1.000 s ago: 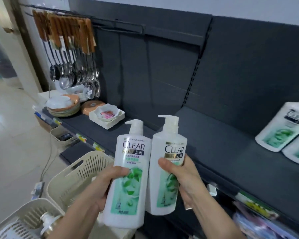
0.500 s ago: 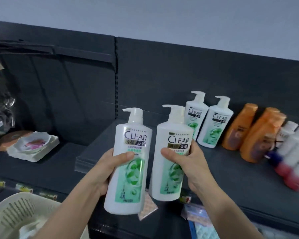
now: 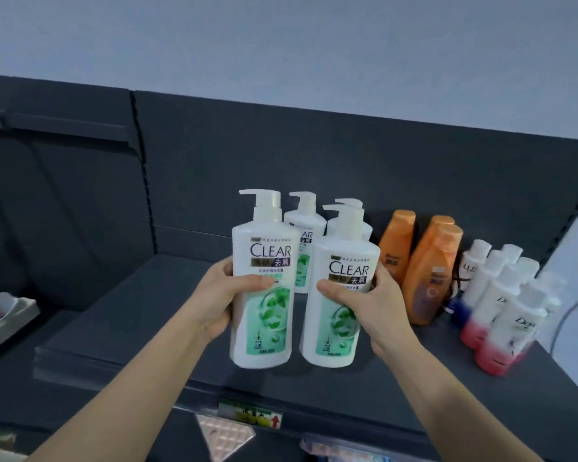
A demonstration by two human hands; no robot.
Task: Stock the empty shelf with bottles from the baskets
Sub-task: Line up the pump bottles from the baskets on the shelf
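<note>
Left hand (image 3: 214, 296) and right hand (image 3: 372, 303) clamp upright bottles (image 3: 264, 328) over the shelf (image 3: 131, 315), just before the stocked row (image 3: 303, 225) (right hand nearer).

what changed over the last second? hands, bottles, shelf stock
The left hand and right hand carried the left CLEAR bottle and right CLEAR bottle rightward from over the baskets to the shelf, in front of the standing CLEAR bottles. Nothing taken or let go; both grips unchanged. The orange bottles stayed put.
</note>
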